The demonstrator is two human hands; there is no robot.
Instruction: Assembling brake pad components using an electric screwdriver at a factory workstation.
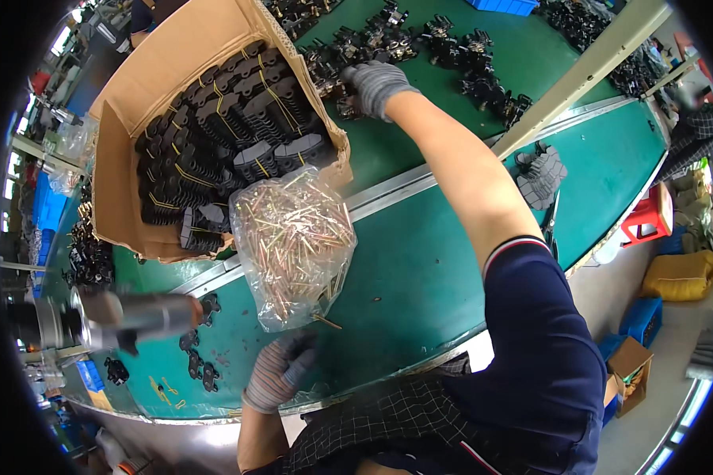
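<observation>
Right hand [376,85], gloved, stretched far across green table [420,269], fingers curled down onto pile of black parts [356,47] beside cardboard box [158,71]; whether clamped on one part, cannot tell. Box tilted, packed with bundled black parts tied with yellow bands. Clear bag of brass screws [293,237] lies just near of box. Left hand [279,370], gloved, rests at near table edge below bag, fingers loosely bent, apart, holding nothing. Grey power tool [127,317] hangs at left. Loose black parts below it.

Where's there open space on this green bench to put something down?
Bare green surface lies between the bag of screws and the right arm. The far side is crowded with black parts near the right hand; the cardboard box fills the left.
</observation>
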